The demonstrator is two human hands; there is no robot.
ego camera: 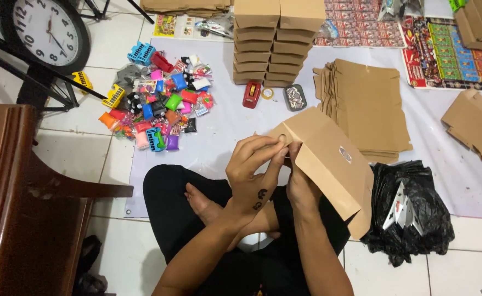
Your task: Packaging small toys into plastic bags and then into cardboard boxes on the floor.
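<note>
In both hands, plain box (328, 164) (brown)

Plain brown cardboard box (328, 164) — black bag (416, 214) (glossy), red tape dispenser (251, 95).

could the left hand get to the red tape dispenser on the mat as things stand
Probably yes, once it lets go: the left hand is busy pinching the brown box, but only bare mat lies between it and the tape dispenser.
</note>
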